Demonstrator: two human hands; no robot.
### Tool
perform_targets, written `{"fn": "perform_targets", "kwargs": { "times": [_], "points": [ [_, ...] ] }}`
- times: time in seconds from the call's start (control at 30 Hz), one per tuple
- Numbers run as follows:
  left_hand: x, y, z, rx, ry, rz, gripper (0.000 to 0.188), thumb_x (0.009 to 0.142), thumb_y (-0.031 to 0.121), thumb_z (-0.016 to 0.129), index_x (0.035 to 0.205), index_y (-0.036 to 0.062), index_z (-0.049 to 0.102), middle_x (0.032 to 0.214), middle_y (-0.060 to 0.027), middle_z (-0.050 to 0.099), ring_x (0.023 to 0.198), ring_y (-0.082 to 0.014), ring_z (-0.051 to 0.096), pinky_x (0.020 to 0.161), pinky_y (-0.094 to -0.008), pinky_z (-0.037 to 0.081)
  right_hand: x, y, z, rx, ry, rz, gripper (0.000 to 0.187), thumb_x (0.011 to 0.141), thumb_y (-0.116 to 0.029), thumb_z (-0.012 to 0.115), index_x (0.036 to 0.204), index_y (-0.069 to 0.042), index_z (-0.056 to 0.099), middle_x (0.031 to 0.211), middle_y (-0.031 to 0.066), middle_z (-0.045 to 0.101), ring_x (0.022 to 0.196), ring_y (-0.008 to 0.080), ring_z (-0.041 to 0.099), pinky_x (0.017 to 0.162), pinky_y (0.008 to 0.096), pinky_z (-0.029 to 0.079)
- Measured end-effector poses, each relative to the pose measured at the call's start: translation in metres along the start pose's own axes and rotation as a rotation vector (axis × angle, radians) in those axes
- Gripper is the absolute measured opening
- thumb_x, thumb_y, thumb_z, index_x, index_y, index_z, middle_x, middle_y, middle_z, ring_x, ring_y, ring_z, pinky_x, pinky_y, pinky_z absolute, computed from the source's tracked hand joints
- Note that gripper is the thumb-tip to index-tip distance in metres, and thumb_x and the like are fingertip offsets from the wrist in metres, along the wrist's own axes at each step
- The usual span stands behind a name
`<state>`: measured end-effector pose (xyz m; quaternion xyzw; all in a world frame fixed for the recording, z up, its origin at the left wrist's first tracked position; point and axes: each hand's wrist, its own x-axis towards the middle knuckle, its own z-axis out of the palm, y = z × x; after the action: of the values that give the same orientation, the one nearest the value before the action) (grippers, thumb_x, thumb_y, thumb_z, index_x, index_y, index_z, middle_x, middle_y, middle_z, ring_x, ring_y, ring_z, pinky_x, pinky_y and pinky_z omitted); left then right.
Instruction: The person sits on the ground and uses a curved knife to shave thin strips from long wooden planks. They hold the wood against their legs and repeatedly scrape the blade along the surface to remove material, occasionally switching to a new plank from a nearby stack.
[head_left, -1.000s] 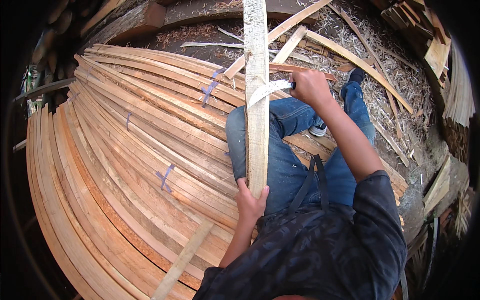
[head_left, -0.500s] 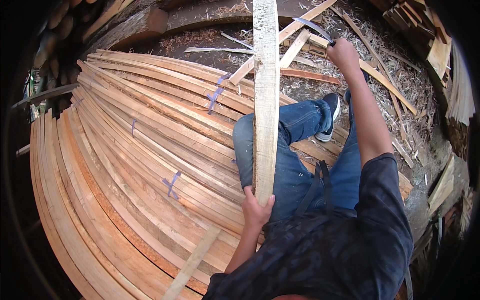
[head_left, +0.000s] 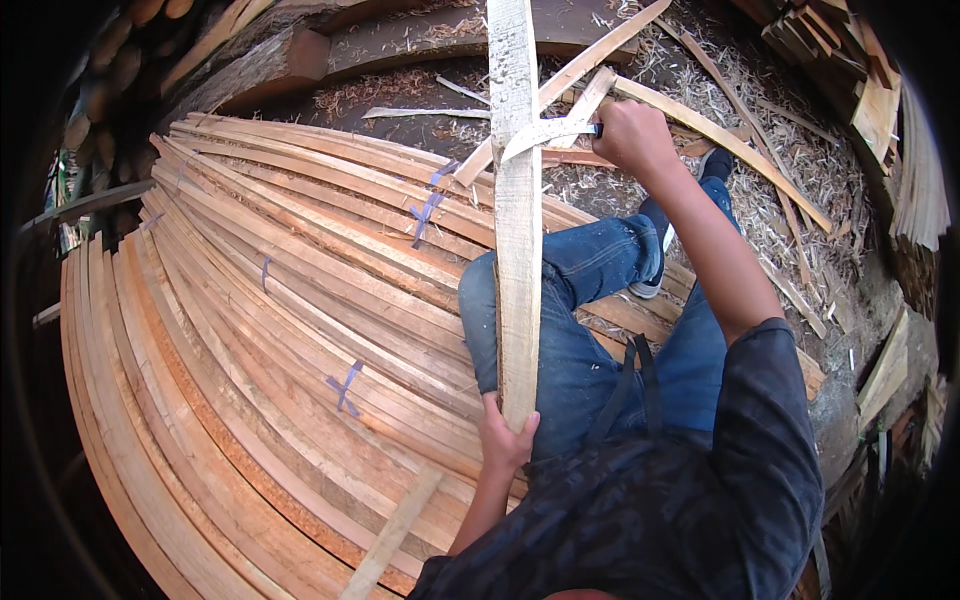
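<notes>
Standing on end over the lap, the pale wooden slat (head_left: 518,220) is gripped at its near end by the left hand (head_left: 503,440). The right hand (head_left: 632,135) is closed around a curved blade (head_left: 545,133) lying across the slat. Stacked slats (head_left: 280,330) lie left.

We are looking at a broad stack of wooden slats (head_left: 250,340) filling the left of the frame, wood shavings (head_left: 800,170) covering the ground at upper right, and dark timber offcuts (head_left: 850,60) lying along the top edge.
</notes>
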<state>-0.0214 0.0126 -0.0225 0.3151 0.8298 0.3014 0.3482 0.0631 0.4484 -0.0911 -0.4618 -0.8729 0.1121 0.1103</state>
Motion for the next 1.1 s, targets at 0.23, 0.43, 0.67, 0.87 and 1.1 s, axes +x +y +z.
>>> {"fn": "perform_targets", "kwargs": {
  "times": [0.23,0.43,0.67,0.87,1.1],
  "points": [
    [-0.003,-0.002,0.0,0.039,0.011,-0.044,0.063,0.076,0.036,0.074,0.116,-0.0036,0.046,0.093,-0.0269,0.062,0.088,-0.0433,0.063,0.077,-0.0466,0.049,0.053,0.013,-0.009,-0.02,-0.023,0.183,0.022,0.071,-0.021,0.068,0.077,-0.001,0.071,0.083,0.0214,0.07,0.076,0.0361,0.07,0.069,0.044,0.057],
    [-0.003,-0.004,-0.002,0.059,0.005,-0.072,0.064,0.076,0.036,0.074,0.117,-0.0024,0.045,0.095,-0.0273,0.062,0.09,-0.0448,0.062,0.077,-0.0472,0.049,0.071,0.007,-0.017,-0.039,-0.136,0.213,0.025,0.075,-0.021,0.064,0.088,0.0,0.07,0.09,0.0227,0.069,0.086,0.038,0.068,0.076,0.0449,0.055],
    [-0.008,-0.021,-0.003,0.143,-0.043,-0.063,0.066,0.074,0.037,0.075,0.117,-0.0021,0.044,0.096,-0.0272,0.062,0.092,-0.0451,0.062,0.078,-0.0467,0.049,0.086,0.069,-0.034,0.034,-0.091,0.506,0.034,0.082,-0.03,0.064,0.1,-0.001,0.071,0.103,0.0228,0.069,0.094,0.0375,0.067,0.082,0.0454,0.054],
    [-0.013,-0.037,-0.013,-0.034,-0.071,-0.041,0.067,0.073,0.037,0.075,0.117,-0.0039,0.046,0.097,-0.0264,0.063,0.093,-0.0408,0.064,0.081,-0.0449,0.05,-0.022,0.047,-0.026,0.396,0.088,0.469,0.036,0.086,-0.031,0.064,0.081,0.005,0.069,0.062,0.0252,0.059,0.062,0.0413,0.062,0.06,0.0476,0.047],
    [-0.064,-0.06,-0.034,-0.027,-0.174,-0.117,0.064,0.07,0.033,0.078,0.116,-0.0008,0.05,0.095,-0.0232,0.065,0.091,-0.0372,0.066,0.078,-0.043,0.051,-0.116,-0.02,-0.054,0.294,-0.066,0.178,0.017,0.077,-0.02,0.068,0.078,-0.004,0.071,0.065,0.0186,0.064,0.066,0.0373,0.064,0.062,0.0447,0.051]
  ]
}}
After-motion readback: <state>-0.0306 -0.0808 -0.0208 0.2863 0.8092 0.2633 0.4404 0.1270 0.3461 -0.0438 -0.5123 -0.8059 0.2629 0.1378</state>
